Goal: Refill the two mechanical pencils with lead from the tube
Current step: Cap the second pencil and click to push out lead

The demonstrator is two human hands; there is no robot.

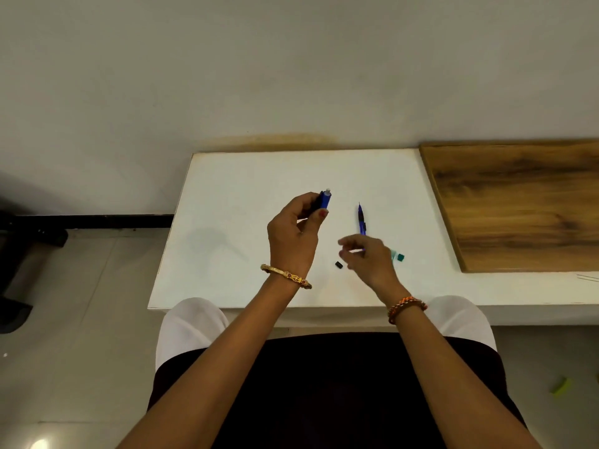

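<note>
- The left hand (293,231) is up over the white table (246,196). Its fingers and thumb are curled round a blue pencil (324,200).
- That pencil stands almost straight up. Its top end sticks out above the fingers, and the top looks pale.
- The right hand (366,257) is low, just to the right of the left hand. It is blurry. Its fingers are bent in close, and I cannot tell for sure if they pinch something; a thin pale bit shows by the fingertips.
- A second blue pencil (361,220) lies on the table just past the right hand. Its sharp tip points away from the person.
- A small black cap (339,264) lies on the table between the two hands, near the right one.
- A small green thing (399,257) peeks out just to the right of the right hand. It may be the lead tube, but most of it is hidden.
- A gold bangle (285,275) is on the left wrist. An orange band (406,306) is on the right wrist.
- A brown wood board (518,202) lies far off to the right of both hands.
</note>
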